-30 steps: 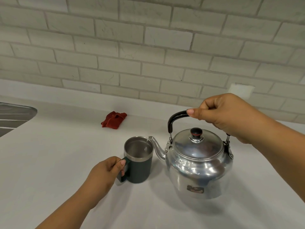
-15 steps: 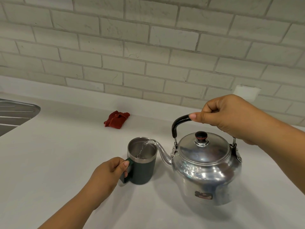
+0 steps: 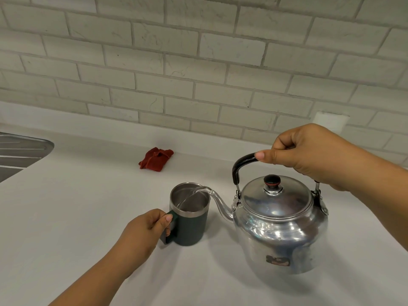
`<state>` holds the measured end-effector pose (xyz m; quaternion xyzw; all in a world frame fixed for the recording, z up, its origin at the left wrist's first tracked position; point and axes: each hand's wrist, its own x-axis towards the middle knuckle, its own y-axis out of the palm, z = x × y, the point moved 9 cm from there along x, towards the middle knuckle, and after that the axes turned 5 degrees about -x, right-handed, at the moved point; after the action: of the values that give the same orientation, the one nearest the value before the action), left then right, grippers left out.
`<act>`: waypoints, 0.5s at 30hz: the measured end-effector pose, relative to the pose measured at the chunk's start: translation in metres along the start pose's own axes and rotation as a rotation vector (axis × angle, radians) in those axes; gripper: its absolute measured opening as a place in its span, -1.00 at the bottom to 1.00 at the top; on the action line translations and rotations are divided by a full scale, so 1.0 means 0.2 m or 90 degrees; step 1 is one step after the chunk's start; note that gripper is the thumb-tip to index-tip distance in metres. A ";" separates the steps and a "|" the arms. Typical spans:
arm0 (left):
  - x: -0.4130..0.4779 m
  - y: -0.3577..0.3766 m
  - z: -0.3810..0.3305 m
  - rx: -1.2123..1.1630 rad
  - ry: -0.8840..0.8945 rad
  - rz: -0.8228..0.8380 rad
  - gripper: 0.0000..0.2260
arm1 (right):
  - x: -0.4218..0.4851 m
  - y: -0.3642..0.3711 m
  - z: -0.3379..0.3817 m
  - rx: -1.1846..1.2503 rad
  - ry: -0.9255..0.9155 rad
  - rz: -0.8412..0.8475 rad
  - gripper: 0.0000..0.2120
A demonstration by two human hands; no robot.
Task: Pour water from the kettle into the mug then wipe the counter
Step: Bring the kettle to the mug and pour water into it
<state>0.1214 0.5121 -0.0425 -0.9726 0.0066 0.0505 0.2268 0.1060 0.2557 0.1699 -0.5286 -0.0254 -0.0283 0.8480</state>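
A shiny metal kettle [image 3: 280, 230] hangs tilted above the white counter [image 3: 77, 217], its spout over the rim of a dark green mug [image 3: 189, 228] with a steel inside. A thin stream of water runs from the spout into the mug. My right hand [image 3: 309, 155] grips the kettle's black handle from above. My left hand [image 3: 145, 230] holds the mug's handle, and the mug stands on the counter. A crumpled red cloth [image 3: 155, 159] lies further back near the wall.
A steel sink drainboard [image 3: 19, 155] sits at the far left edge. A white brick wall [image 3: 198, 62] rises behind the counter, with a white outlet plate [image 3: 331, 121] behind my right hand.
The kettle has tipped further toward the mug and water now flows from the spout into it; a second ago no stream showed. Both hands keep their grips.
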 end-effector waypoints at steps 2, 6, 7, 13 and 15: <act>0.00 0.00 0.00 0.004 0.003 -0.004 -0.69 | 0.00 0.00 0.00 -0.003 0.000 0.000 -0.58; 0.00 0.01 0.00 0.008 0.000 -0.002 -0.70 | -0.01 0.00 0.00 -0.012 -0.006 0.003 -0.58; 0.00 0.01 0.00 0.009 0.001 0.000 -0.70 | -0.01 0.00 0.00 -0.014 -0.006 0.005 -0.57; 0.00 0.01 0.00 0.010 0.007 -0.001 -0.70 | -0.01 0.00 0.00 -0.028 0.001 0.011 -0.56; 0.00 0.01 0.00 0.010 0.008 -0.003 -0.70 | -0.01 0.00 0.00 -0.030 0.001 0.011 -0.56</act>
<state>0.1211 0.5095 -0.0431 -0.9711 0.0059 0.0440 0.2347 0.1040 0.2558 0.1695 -0.5490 -0.0195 -0.0220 0.8353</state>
